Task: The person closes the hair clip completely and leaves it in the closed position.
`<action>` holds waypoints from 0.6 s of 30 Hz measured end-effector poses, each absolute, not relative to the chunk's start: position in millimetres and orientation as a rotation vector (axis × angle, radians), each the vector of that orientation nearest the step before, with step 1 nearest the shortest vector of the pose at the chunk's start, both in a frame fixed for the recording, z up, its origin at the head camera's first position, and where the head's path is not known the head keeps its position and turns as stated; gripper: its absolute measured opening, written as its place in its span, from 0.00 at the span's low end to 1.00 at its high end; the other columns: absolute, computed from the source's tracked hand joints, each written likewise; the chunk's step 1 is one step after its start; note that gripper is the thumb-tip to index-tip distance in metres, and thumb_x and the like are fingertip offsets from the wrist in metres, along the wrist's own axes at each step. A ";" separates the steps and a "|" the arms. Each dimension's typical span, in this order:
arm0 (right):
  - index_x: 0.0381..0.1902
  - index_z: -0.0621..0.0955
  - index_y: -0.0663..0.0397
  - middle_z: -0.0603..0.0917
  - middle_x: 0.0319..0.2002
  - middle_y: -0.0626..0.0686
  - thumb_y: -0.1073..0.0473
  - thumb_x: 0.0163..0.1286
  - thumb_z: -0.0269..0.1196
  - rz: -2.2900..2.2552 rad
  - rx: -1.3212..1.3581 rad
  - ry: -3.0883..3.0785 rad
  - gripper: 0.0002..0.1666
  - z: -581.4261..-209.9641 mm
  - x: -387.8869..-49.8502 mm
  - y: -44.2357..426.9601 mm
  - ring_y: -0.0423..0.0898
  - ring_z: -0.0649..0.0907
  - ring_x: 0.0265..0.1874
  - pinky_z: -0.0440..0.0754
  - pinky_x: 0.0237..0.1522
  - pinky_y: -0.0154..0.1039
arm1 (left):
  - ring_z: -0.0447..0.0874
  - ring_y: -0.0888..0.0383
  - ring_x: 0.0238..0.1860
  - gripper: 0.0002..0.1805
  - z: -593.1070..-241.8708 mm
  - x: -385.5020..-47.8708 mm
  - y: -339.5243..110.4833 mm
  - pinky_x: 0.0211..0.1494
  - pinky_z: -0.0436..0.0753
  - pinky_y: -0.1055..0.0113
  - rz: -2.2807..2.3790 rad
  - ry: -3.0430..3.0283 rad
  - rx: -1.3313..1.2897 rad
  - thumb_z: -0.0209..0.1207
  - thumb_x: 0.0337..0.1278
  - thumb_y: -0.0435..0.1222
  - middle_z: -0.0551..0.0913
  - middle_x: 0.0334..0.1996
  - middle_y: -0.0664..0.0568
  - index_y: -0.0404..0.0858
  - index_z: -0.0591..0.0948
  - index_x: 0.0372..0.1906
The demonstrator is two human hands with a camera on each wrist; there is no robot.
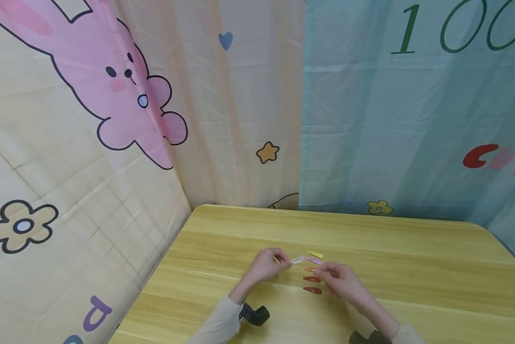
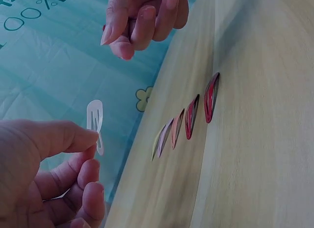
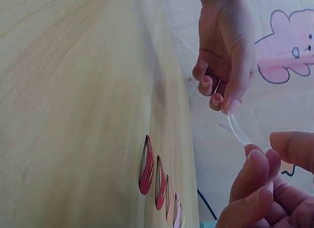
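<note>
My left hand (image 1: 269,265) pinches a white hair clip (image 1: 298,260) between thumb and index finger, above the table. The left wrist view shows the white clip (image 2: 94,117) upright at the fingertips. My right hand (image 1: 342,283) hovers right of the row, its fingers loosely bent and its thumb apart in the right wrist view; a tiny red spot by its fingertips in the left wrist view is unclear. Between the hands lie a yellow clip (image 1: 315,254), a purple clip (image 1: 314,261), an orange clip (image 1: 309,270) partly covered in the head view, and two red clips (image 1: 312,279) (image 1: 312,290).
The wooden table (image 1: 223,234) meets a cream printed curtain (image 1: 240,95) at the back and left, and a blue curtain (image 1: 347,119) at the back right. A black wrist device (image 1: 255,316) sits by the left sleeve, another (image 1: 370,337) by the right.
</note>
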State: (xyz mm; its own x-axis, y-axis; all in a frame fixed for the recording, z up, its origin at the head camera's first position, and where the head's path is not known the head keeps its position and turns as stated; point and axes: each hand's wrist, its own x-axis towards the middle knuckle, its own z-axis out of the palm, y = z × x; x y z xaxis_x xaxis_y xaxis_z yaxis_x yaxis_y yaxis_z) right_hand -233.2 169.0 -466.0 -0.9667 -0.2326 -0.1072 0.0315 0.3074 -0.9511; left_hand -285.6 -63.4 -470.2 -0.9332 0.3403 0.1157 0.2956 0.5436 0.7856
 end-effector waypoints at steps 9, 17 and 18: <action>0.45 0.78 0.61 0.73 0.17 0.53 0.42 0.65 0.62 -1.694 -0.195 2.413 0.27 -468.6 -232.6 164.7 0.43 0.70 0.14 0.63 0.13 0.32 | 0.70 0.63 0.21 0.06 -463.2 -272.1 -60.2 0.22 0.69 0.71 1.402 2.593 0.585 0.65 0.54 0.38 0.77 0.23 0.59 0.42 0.82 0.27; 0.45 0.78 0.60 0.73 0.17 0.54 0.42 0.65 0.61 -1.670 -0.249 2.410 0.26 -469.1 -231.5 158.6 0.42 0.68 0.12 0.62 0.12 0.31 | 0.71 0.64 0.22 0.05 -464.0 -266.2 -57.3 0.23 0.69 0.71 1.412 2.567 0.599 0.66 0.51 0.37 0.77 0.24 0.60 0.42 0.82 0.26; 0.45 0.78 0.60 0.74 0.17 0.54 0.42 0.65 0.61 -1.672 -0.255 2.404 0.26 -469.0 -231.5 158.2 0.42 0.68 0.12 0.62 0.12 0.31 | 0.71 0.64 0.22 0.05 -464.3 -266.0 -57.1 0.23 0.69 0.72 1.409 2.567 0.604 0.66 0.51 0.37 0.77 0.24 0.60 0.42 0.82 0.26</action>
